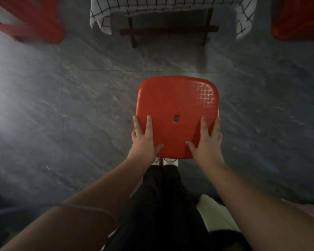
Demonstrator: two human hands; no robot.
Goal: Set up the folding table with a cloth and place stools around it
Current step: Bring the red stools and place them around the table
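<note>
**Desk:** Three red plastic stools in frame. Placed why?

**Photographer:** Far left, left-hand stool (31, 20), parked off the table's left corner on the tiled floor (62, 105). Next, left hand (145, 138), spread on the seat top, outer fingers hooked over the side rim, thumb flat. Centre, held stool (178, 105), well short of the folding table (169, 30), already draped in a checked cloth (101, 20); probably bound for this near side. Lifted or grounded: impossible to tell. Then right hand (207, 140), mirrored on the opposite rim, likely to keep the seat level.

**Desk:** Room ahead?

**Photographer:** Plenty of bare floor up to the hanging hem and crossed legs; worth stopping shy of both. Shoes (168, 161) just under the seat's near edge. Far right, right-hand stool (297, 19), off the other corner, cropped.
</note>
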